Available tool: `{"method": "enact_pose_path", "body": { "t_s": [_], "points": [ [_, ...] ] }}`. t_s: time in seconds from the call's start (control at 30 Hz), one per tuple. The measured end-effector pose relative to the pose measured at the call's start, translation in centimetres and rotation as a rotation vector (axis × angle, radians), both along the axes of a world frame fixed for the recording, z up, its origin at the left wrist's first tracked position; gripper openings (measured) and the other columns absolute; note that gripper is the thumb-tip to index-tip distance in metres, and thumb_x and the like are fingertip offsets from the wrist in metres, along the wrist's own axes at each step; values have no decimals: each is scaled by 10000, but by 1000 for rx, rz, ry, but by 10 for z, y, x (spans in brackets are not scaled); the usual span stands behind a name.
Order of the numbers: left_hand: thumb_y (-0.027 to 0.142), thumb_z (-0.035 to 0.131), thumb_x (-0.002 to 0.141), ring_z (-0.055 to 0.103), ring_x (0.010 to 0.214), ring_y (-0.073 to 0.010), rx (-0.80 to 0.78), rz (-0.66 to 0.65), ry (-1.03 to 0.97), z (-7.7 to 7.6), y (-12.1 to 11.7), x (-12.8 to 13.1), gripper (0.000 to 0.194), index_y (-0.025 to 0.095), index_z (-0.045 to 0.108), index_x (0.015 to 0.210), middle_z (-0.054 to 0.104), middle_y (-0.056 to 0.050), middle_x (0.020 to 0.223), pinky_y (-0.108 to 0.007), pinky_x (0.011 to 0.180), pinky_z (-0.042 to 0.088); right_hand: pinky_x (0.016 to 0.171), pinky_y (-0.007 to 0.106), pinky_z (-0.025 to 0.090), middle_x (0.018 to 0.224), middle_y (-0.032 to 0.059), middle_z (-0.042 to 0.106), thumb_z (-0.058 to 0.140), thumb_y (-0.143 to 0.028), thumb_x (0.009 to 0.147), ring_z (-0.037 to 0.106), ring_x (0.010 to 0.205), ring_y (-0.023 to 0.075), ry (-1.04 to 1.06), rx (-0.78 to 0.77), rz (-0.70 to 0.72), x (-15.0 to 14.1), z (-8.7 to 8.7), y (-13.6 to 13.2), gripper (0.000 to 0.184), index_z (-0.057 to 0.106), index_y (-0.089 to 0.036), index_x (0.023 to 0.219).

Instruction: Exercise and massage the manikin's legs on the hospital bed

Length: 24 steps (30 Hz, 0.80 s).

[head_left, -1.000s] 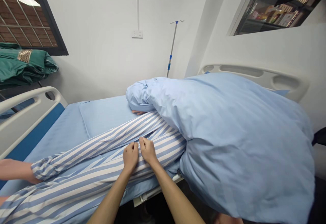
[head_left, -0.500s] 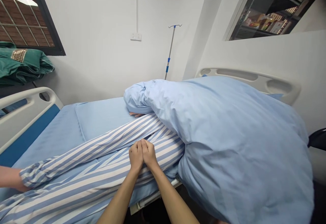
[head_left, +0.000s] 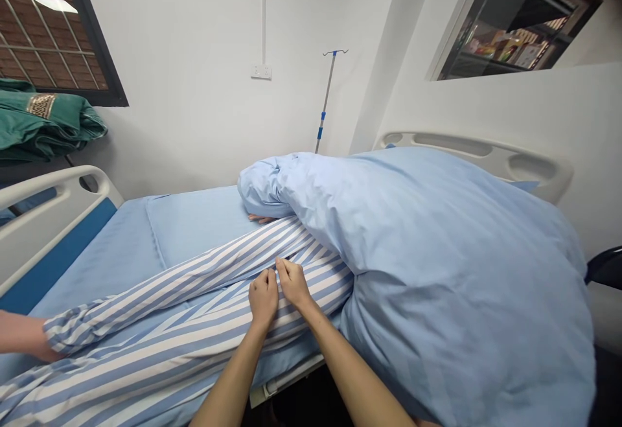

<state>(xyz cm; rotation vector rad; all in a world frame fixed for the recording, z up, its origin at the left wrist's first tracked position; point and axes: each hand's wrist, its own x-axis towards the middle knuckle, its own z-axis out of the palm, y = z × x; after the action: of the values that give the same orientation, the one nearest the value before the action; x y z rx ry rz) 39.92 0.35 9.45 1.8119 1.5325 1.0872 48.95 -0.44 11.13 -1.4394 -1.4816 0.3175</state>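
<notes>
My left hand (head_left: 263, 297) and my right hand (head_left: 293, 282) lie side by side, fingers curled into a fold of a blue-and-white striped patient garment (head_left: 311, 284). A striped sleeve (head_left: 170, 288) of it runs left across the bed to its cuff. There, a co-worker's hand and forearm (head_left: 19, 335) touch the cuff, with the fingers partly out of frame. Beyond my hands, a bulky pale blue duvet (head_left: 437, 271) covers the right of the bed. A person's fingers (head_left: 261, 219) show under its near fold, and the rest of that person is hidden.
A blue mattress sheet (head_left: 97, 265) lies under the garment. A white footboard (head_left: 58, 219) stands left, a headboard (head_left: 476, 155) right, and a metal side rail (head_left: 286, 381) runs along the near edge. An IV pole (head_left: 326, 100) rises behind. Folded green cloth (head_left: 43, 119) sits far left.
My hands, pressed together half a second ago, have moved slightly apart and onto the striped fold. The co-worker's hand has shifted a little right along the cuff.
</notes>
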Motion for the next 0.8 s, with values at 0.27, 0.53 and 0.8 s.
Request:
{"method": "enact_pose_path", "body": {
  "t_s": [0.27, 0.53, 0.8],
  "points": [
    [321, 324, 839, 476, 588, -127, -25, -16, 64, 3, -2, 3, 350, 187, 508, 573, 576, -21, 587, -239, 583, 266, 479, 220, 256, 483, -37, 362, 304, -399, 876, 329, 488, 88, 119, 13, -17, 3, -13, 1, 416, 373, -183, 528],
    [322, 341, 800, 426, 556, -119, -87, -73, -34, 14, 9, 10, 348, 182, 470, 509, 503, 1, 525, -239, 546, 256, 480, 218, 257, 486, -41, 354, 315, -421, 868, 336, 491, 92, 218, 34, -22, 6, -12, 4, 411, 340, -187, 530],
    [374, 341, 794, 362, 501, -95, -40, -11, -359, 19, 16, 44, 347, 194, 373, 499, 404, 32, 474, -229, 496, 278, 527, 223, 321, 558, -8, 490, 313, -434, 868, 422, 544, 113, 364, 42, -85, 11, -12, 4, 397, 445, -176, 597]
  ]
}}
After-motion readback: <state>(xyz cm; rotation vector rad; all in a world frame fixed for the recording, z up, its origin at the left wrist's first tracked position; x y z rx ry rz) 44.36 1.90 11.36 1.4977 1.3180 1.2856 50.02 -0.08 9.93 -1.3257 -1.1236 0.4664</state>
